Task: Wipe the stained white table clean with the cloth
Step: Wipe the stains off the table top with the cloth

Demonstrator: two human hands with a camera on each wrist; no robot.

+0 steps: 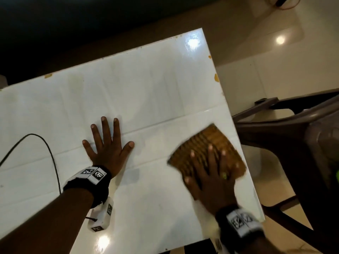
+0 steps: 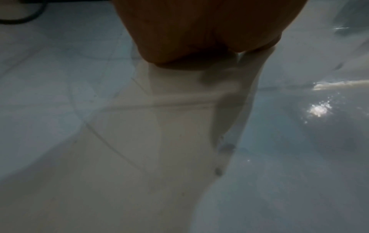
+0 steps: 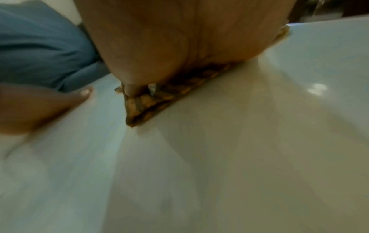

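The white table (image 1: 146,88) fills the head view, glossy, with faint smears and orange-brown chips (image 1: 216,77) along its right and far edges. A brown-yellow ribbed cloth (image 1: 203,142) lies flat near the right edge. My right hand (image 1: 211,167) presses on it with straight, spread fingers; the picture there is motion-blurred. In the right wrist view the palm (image 3: 169,39) sits on the cloth's edge (image 3: 159,100). My left hand (image 1: 108,143) rests flat on the table's middle, fingers splayed, holding nothing. The left wrist view shows only the heel of the palm (image 2: 199,31) on the table (image 2: 139,157).
A black cable (image 1: 49,149) curves over the table's left side. A dark brown chair (image 1: 293,136) stands close to the table's right edge. Beyond lies a shiny tiled floor (image 1: 275,61). In the right wrist view, blue fabric (image 3: 40,47) shows past the table's edge.
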